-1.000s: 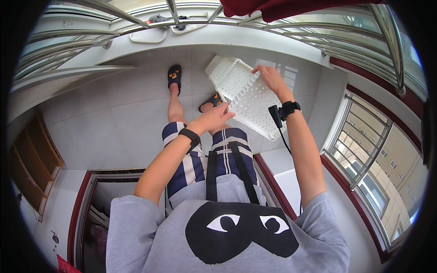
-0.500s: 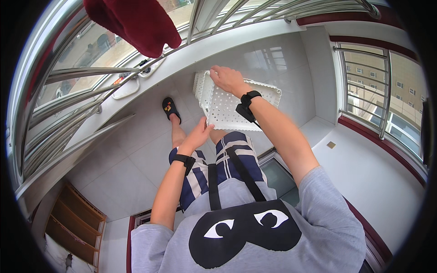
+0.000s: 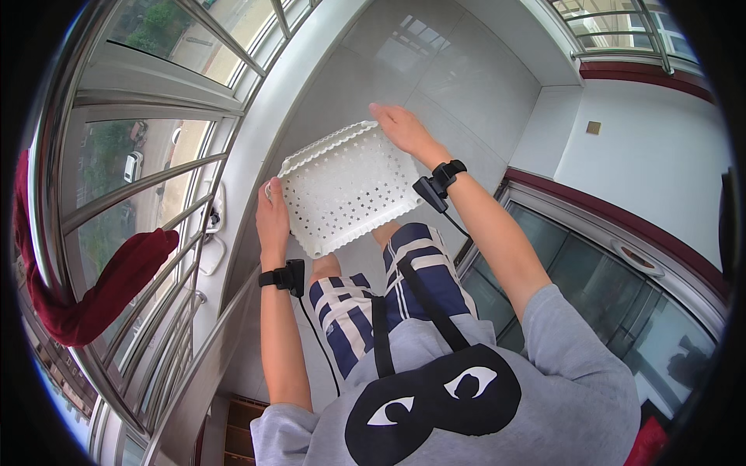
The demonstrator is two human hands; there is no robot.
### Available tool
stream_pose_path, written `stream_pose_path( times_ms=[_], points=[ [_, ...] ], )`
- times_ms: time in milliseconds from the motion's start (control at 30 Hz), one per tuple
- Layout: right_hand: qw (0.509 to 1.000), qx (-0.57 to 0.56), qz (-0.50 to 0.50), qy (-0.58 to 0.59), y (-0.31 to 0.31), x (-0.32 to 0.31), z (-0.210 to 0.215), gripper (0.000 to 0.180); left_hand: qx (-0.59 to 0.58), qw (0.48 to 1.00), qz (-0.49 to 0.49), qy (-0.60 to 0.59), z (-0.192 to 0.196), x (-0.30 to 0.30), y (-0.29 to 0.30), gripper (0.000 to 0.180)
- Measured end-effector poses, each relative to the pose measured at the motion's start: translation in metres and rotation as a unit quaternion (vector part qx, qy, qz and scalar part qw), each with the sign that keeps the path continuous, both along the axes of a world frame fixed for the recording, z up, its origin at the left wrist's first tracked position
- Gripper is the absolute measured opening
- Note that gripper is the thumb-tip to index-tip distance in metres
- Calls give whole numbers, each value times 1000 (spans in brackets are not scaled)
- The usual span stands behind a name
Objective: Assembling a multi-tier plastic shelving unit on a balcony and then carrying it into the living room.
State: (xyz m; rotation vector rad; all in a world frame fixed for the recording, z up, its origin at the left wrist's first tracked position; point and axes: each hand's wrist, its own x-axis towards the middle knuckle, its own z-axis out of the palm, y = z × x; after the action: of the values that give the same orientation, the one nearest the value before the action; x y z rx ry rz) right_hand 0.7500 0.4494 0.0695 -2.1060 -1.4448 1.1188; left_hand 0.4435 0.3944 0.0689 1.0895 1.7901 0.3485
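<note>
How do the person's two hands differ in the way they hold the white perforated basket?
The left hand grips the basket at its near left edge, while the right hand holds the far upper corner. The left hand sits lower in the view, the right hand reaches further out. Both wrists wear black bands, and both hands grip the rim.

White perforated basket (image 3: 346,186); navy-white striped shorts (image 3: 373,299); dark red cloth (image 3: 93,299); grey shirt (image 3: 559,365).

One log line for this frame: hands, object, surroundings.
left hand: grips white perforated basket edge | right hand: grips far edge | basket: held up, tilted | beside: railing
</note>
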Motion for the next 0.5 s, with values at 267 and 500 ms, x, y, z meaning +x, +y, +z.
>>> stream_pose_path(
  times_ms=[267, 500],
  points=[
    [980, -89, -24, 176, -31, 7, 2, 42, -33, 957, 111, -266, -24, -15, -7, 61],
    [988, 45, -2, 149, -33, 12, -2, 35, -92, 911, 168, -364, -28, -4, 8, 61]
  ],
)
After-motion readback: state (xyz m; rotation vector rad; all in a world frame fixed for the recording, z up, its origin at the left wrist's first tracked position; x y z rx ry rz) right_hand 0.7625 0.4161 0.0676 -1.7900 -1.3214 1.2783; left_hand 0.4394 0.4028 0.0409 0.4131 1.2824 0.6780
